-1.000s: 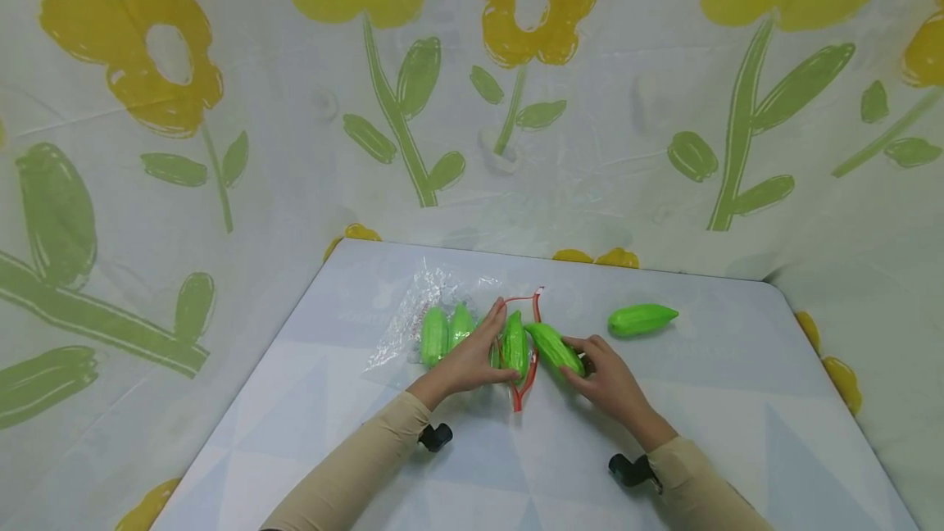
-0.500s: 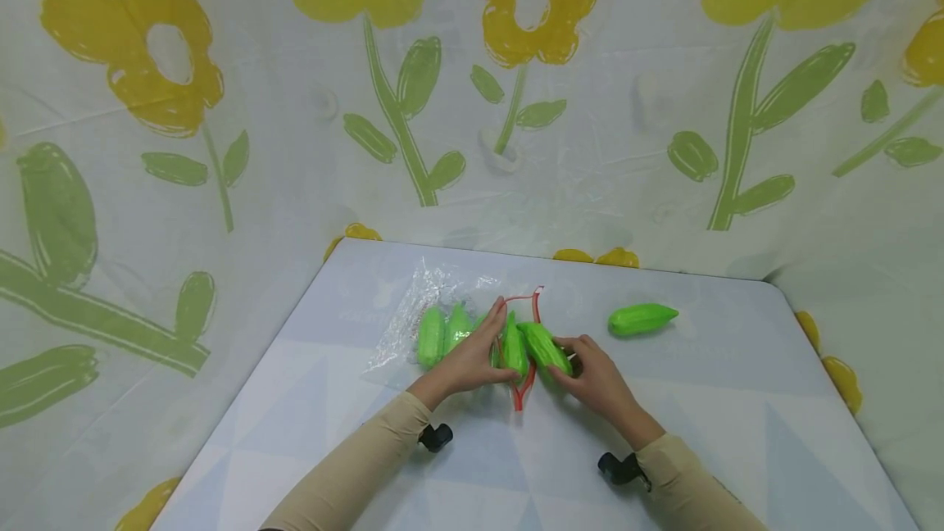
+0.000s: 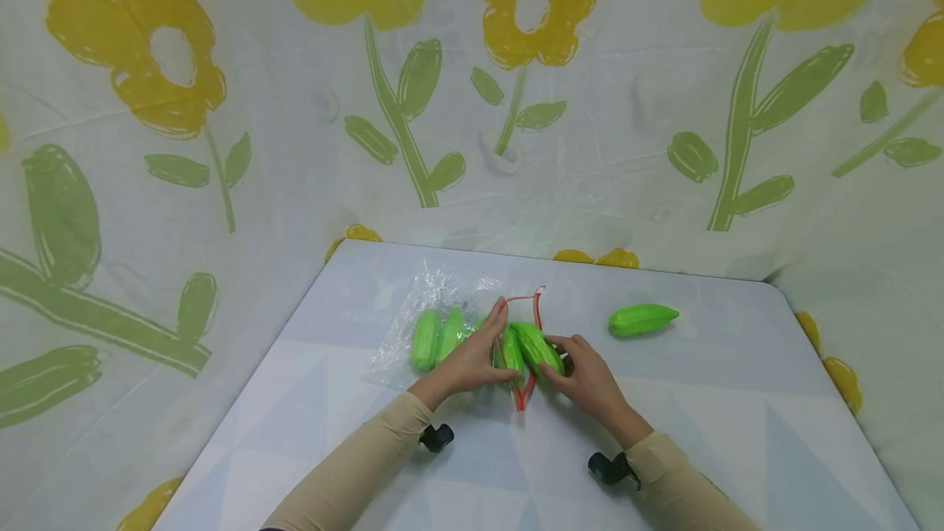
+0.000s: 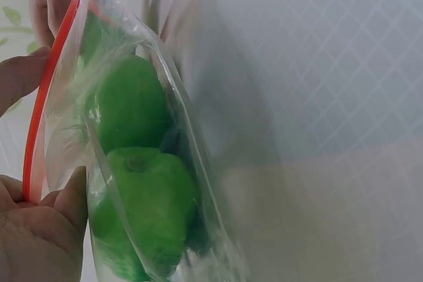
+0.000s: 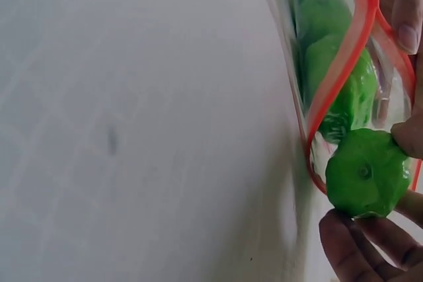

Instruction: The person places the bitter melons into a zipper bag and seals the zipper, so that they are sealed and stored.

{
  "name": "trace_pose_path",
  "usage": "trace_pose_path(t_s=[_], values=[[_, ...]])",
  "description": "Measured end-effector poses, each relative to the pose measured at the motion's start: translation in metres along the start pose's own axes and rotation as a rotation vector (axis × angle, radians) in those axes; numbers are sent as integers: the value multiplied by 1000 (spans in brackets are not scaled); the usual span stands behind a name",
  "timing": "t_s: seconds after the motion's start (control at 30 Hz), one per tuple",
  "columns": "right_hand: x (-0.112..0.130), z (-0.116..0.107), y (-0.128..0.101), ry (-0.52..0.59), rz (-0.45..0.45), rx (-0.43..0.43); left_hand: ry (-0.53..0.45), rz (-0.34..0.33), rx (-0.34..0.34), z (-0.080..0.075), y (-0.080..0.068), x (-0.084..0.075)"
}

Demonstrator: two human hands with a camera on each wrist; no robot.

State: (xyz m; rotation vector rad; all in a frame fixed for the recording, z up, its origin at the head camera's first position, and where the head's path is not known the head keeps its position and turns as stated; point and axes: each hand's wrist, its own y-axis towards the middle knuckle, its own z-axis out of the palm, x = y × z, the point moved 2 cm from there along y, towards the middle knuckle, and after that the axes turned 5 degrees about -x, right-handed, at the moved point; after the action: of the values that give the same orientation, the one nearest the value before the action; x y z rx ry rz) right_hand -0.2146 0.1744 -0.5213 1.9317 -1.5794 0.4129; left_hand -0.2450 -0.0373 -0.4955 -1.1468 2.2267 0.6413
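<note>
A clear zip bag [image 3: 413, 314] with a red rim [image 3: 537, 306] lies on the table [image 3: 737, 400]; two green toy gourds [image 3: 425, 340] lie inside near its closed end. My left hand [image 3: 483, 348] pinches the rim [image 4: 46, 97] and holds the mouth apart. My right hand [image 3: 564, 360] grips another green gourd [image 3: 537, 347] by its blunt end [image 5: 365, 173], the gourd's front part inside the mouth. In the left wrist view the bagged gourds [image 4: 142, 183] press against the plastic. A further gourd [image 3: 642, 319] lies loose to the right.
A flower-printed sheet [image 3: 516, 105] hangs as a wall behind and on both sides of the table. Its far edge runs just behind the bag. Small black camera mounts [image 3: 437, 437] sit under both wrists.
My right hand has moved left and pushed its gourd further into the bag's mouth. The gourds inside have slid a little left. The left hand has stayed on the rim.
</note>
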Motion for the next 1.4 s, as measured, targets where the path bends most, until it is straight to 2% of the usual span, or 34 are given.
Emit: trace_pose_path(t_s=[0.17,0.5,0.8,1.4], values=[[2,1,2,8,17,6,-2,10,-6,1,0,0],[0,1,2,115,10,92,15,-10,-10,1,-1,1],[1,3,2,156,28,103,12,-17,-6,2,0,1],[9,13,1,308,-74,183,8,1,-10,2,1,-1]])
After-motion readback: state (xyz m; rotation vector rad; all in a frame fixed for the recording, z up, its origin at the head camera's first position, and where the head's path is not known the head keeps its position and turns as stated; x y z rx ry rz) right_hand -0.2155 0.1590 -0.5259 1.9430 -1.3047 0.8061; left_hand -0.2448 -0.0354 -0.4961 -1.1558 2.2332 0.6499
